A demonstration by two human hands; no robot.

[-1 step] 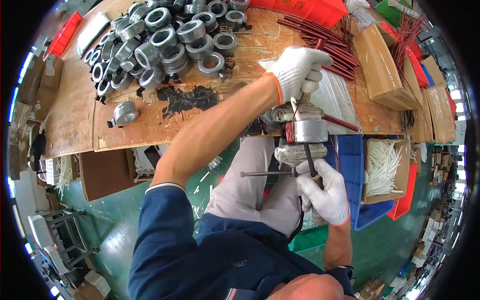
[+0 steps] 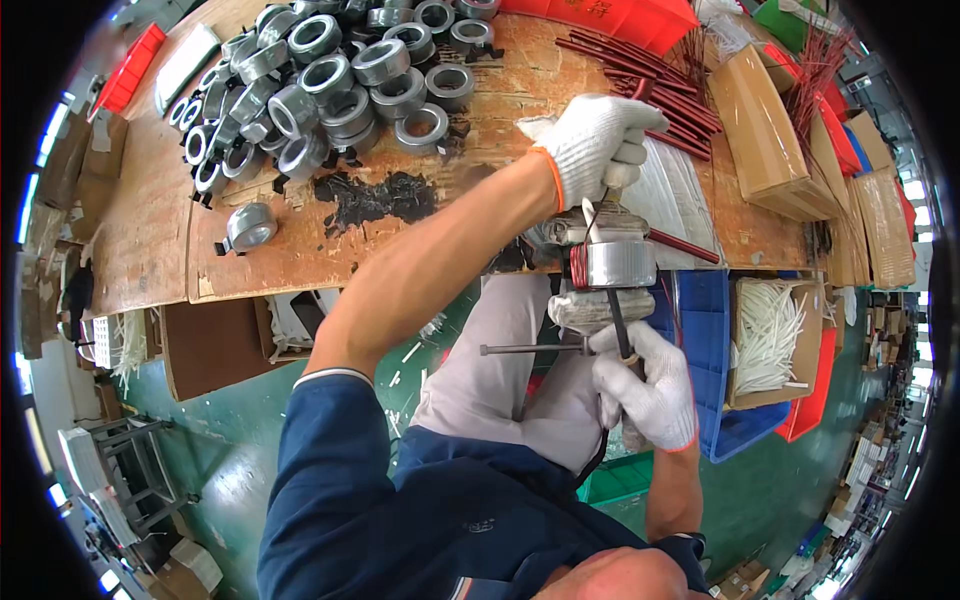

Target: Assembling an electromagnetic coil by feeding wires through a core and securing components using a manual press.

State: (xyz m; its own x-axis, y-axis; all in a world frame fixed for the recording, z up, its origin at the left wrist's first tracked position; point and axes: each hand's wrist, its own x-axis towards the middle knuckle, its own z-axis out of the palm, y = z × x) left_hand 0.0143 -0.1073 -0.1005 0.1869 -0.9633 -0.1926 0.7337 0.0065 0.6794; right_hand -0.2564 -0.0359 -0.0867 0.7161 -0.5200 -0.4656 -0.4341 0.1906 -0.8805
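A silver metal ring [image 2: 622,263] sits in a clamp whose jaws [image 2: 600,310] are wrapped in crumpled, pale padding. Dark red wire [image 2: 579,266] is wound around the ring's left side, and a white pointed stick [image 2: 590,218] stands up beside it. My left hand [image 2: 598,142], in a white knitted glove, is closed above the ring. A dark red end pokes out over the fist, and a thin strand runs from beneath it toward the ring. My gloved right hand [image 2: 650,385] grips a black rod-shaped tool [image 2: 619,320] reaching the ring from below; its handle is mostly hidden.
Many similar rings [image 2: 345,110] are heaped at the table's far left, with one single ring [image 2: 250,228] nearer. Dark red rods [image 2: 685,112] lie beyond my left hand. A cardboard box [image 2: 765,130] stands to the right, above a box of white sticks [image 2: 768,335] beside a blue bin [image 2: 700,365].
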